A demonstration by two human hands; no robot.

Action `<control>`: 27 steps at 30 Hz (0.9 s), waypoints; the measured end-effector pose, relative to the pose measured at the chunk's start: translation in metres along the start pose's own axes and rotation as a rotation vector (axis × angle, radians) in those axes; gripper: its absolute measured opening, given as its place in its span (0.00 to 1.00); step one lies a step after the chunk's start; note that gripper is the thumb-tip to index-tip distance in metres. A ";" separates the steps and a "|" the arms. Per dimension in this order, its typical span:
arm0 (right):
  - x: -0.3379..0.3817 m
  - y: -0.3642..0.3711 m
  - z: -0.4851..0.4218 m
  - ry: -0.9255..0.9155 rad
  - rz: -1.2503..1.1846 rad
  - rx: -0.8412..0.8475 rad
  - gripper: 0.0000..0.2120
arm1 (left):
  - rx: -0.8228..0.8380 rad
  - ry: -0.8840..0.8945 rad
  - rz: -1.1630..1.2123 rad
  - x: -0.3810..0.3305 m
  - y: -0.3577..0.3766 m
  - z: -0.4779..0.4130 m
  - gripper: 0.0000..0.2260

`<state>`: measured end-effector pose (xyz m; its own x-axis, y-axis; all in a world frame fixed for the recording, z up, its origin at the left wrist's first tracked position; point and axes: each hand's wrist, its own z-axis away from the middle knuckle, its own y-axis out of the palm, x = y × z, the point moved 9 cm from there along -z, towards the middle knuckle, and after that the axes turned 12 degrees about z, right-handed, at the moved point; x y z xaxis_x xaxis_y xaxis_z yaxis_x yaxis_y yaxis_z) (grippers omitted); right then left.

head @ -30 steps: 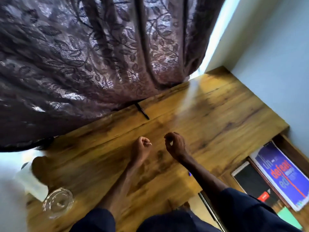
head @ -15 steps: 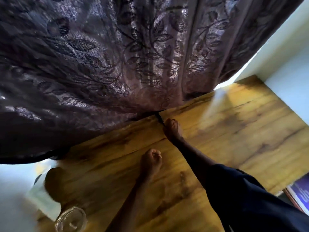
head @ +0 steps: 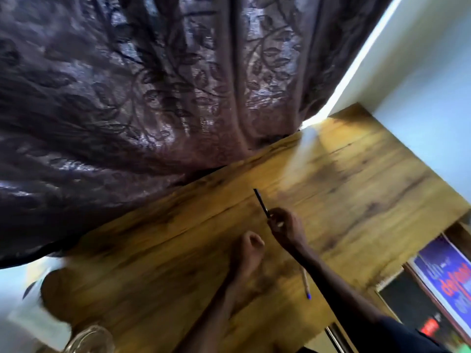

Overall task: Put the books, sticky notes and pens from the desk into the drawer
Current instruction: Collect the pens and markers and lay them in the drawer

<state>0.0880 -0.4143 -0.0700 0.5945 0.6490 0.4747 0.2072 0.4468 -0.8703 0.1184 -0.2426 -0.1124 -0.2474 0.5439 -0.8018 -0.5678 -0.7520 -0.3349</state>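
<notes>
My right hand (head: 286,226) pinches a dark pen (head: 260,202) above the middle of the wooden desk (head: 356,189), the pen's far end pointing toward the curtain. My left hand (head: 248,247) rests on the desk beside it as a closed fist holding nothing. A second, pale pen with a blue tip (head: 305,284) lies on the desk under my right forearm. At the lower right the open drawer (head: 458,233) holds a blue book with red lettering (head: 448,278) and a black notebook (head: 407,299).
A purple leaf-patterned curtain (head: 153,98) hangs over the desk's far edge. A clear glass object (head: 89,340) sits at the desk's lower left corner. A pale wall (head: 433,110) borders the desk on the right.
My right hand reached to the curtain edge, took the dark pen and drew back toward the middle of the desk with it. The left fist stayed in place.
</notes>
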 end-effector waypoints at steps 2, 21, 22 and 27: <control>-0.038 -0.023 0.023 0.105 -0.019 -0.003 0.06 | 0.027 0.007 -0.123 -0.011 0.029 0.015 0.07; -0.216 -0.108 0.184 0.325 -0.217 0.012 0.07 | 0.195 0.101 -0.482 -0.061 0.158 0.069 0.15; -0.222 -0.109 0.190 0.335 -0.233 0.019 0.07 | 0.240 0.086 -0.396 -0.060 0.167 0.070 0.15; -0.240 -0.107 0.219 0.366 -0.314 0.019 0.08 | 0.508 -0.060 0.075 -0.065 0.219 0.096 0.11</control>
<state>-0.2466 -0.4829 -0.0619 0.7407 0.2230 0.6337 0.4082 0.5997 -0.6883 -0.0654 -0.4064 -0.0862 -0.3377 0.5273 -0.7796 -0.8531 -0.5215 0.0168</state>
